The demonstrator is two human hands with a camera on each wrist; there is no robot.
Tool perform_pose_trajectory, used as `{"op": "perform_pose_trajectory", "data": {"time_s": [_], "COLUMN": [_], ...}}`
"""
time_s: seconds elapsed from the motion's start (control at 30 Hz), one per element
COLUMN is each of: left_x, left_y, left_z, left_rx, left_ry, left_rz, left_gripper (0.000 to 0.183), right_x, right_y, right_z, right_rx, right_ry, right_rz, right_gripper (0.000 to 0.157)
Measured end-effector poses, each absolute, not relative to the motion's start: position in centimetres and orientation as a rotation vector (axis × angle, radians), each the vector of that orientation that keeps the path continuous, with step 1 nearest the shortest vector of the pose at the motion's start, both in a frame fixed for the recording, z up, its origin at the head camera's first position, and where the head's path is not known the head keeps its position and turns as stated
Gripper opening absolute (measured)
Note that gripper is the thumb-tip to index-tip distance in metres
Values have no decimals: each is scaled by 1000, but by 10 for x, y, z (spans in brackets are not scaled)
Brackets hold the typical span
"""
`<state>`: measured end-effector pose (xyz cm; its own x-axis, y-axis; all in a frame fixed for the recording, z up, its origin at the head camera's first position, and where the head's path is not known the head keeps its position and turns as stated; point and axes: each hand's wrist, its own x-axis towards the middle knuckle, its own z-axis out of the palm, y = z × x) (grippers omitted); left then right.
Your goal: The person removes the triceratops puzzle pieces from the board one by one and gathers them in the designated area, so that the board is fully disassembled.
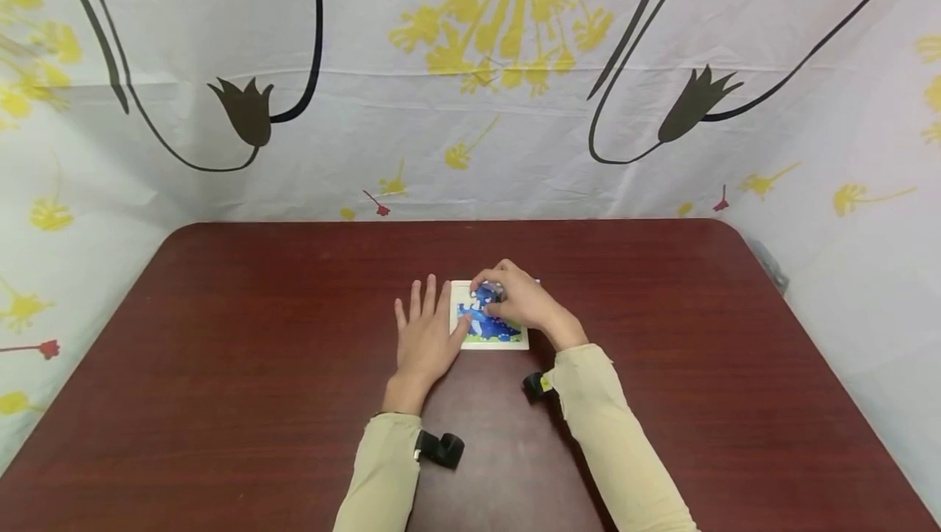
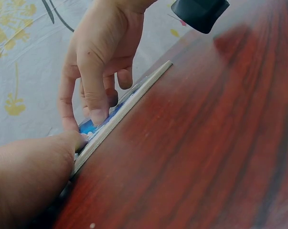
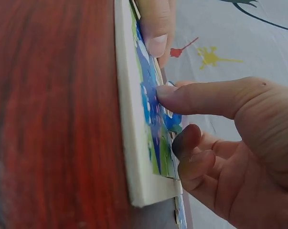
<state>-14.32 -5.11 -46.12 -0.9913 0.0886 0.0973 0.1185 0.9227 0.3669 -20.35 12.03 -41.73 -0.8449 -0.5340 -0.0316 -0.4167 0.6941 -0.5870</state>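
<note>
A small jigsaw puzzle in a white frame board (image 1: 460, 346) lies on the table, its picture a blue dinosaur (image 1: 481, 326) on green ground. My left hand (image 1: 426, 340) lies with fingers spread on the table at the board's left side, its thumb (image 2: 62, 143) over the picture's edge. Above the picture's upper part, my right hand (image 1: 525, 297) pinches a blue puzzle piece (image 3: 172, 120) between thumb and fingers. That piece stands tilted against the picture in the right wrist view, and the fingers hide part of it.
Beyond the board's end in the right wrist view shows a strip of patterned, notched puzzle pieces (image 3: 180, 214). The dark red wooden table (image 1: 257, 368) meets a white patterned cloth (image 1: 353, 140) at its back edge. Black cameras (image 1: 441, 449) sit on both wrists.
</note>
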Motion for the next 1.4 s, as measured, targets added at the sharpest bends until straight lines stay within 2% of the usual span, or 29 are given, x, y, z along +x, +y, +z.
{"op": "perform_pose_trajectory", "data": {"time_s": [0.27, 0.53, 1.4], "left_x": [-142, -142, -142], "left_y": [-53, -53, -51], "left_z": [-462, -463, -461], "left_rx": [-154, -169, -164], "left_ry": [-3000, -2991, -2992], "left_rz": [-590, -592, -600], "left_gripper": [68, 68, 69], "right_x": [-202, -200, -200], "right_y": [118, 120, 130], "right_z": [-419, -420, -414], "right_rx": [-773, -734, -745], "right_ry": [2761, 2818, 2866], "right_rz": [-877, -864, -900], "right_gripper": [47, 31, 27]}}
